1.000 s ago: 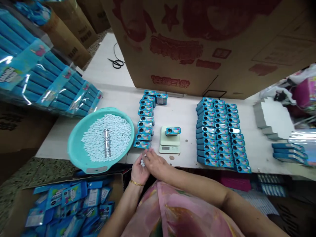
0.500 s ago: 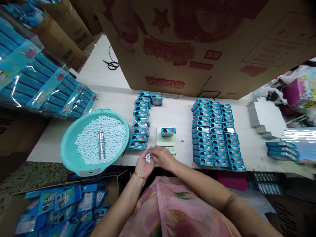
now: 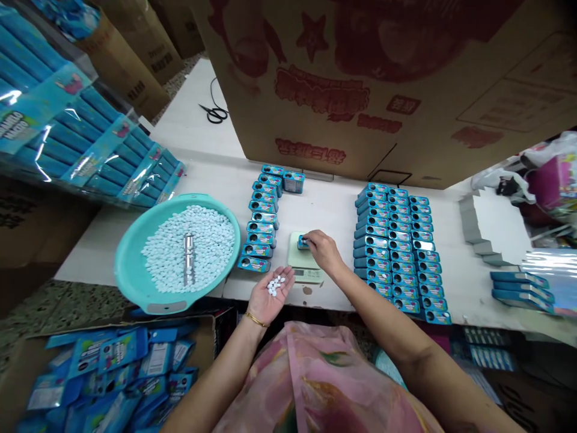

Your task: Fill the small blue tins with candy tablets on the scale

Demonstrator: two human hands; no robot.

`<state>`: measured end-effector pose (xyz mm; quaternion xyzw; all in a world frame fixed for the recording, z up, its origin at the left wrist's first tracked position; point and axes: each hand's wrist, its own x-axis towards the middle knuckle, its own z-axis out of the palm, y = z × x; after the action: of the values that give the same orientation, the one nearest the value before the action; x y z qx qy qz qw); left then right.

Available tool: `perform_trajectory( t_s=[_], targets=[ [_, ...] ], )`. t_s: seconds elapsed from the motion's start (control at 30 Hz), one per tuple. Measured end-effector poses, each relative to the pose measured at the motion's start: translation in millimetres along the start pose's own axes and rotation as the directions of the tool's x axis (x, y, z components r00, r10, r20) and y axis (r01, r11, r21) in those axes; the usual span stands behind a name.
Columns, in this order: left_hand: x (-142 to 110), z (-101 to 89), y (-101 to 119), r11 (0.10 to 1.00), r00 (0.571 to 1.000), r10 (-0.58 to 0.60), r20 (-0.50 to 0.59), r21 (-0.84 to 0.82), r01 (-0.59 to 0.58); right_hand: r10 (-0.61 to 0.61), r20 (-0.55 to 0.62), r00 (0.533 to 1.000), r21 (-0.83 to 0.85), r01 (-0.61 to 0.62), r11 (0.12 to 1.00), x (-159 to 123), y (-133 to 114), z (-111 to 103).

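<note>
My left hand (image 3: 270,296) is turned palm up with its fingers stretched out, and several small white candies (image 3: 274,285) lie on the palm. My right hand (image 3: 322,249) is closed in a pinch at the top of a small blue tin (image 3: 300,243), with a bit of white showing by the fingertips. That tin stands on a pale green digital scale (image 3: 311,275); the hand covers its right part. Left of my hands is a turquoise basin (image 3: 124,264) full of the same white candies, with a shiny metal cylinder (image 3: 188,258) lying on them.
A column of blue tins (image 3: 260,228) stands between basin and scale. Three columns of tins (image 3: 392,246) are at the right. A large cardboard carton (image 3: 342,78) blocks the back. Scissors (image 3: 215,114) lie at the back left; a box of blue packets (image 3: 108,373) is below the table.
My right hand has left my left palm and moved up to the tin on the scale. The left palm has opened out flatter under the candies. The view has shifted slightly.
</note>
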<state>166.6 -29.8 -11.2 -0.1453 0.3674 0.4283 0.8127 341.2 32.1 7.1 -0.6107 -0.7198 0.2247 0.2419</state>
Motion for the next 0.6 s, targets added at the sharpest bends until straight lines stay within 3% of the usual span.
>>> perform_trajectory(
  t_s=[0.17,0.37,0.47,0.6],
  targets=[
    [-6.4,-11.5,6.3,1.0,0.999,0.007,-0.045,-0.008,-0.007,-0.007,-0.148,0.989,0.113,0.024,0.993,-13.6,3.6,-11.8],
    [-20.9,-39.0,21.6,0.999,0.99,0.028,-0.138,-0.029,-0.033,0.161,-0.282,0.946,0.203,-0.105,0.974,-43.6,23.6,-27.3],
    [-25.8,-50.6,22.7,0.998,0.982,0.05,-0.18,-0.02,-0.054,0.228,-0.289,0.93,0.235,-0.162,0.958,-51.0,34.9,-26.1],
    [-27.6,-57.6,18.4,0.998,0.979,0.049,-0.2,-0.017,-0.054,0.205,-0.207,0.957,0.254,-0.149,0.956,-47.7,44.0,-20.0]
  ],
)
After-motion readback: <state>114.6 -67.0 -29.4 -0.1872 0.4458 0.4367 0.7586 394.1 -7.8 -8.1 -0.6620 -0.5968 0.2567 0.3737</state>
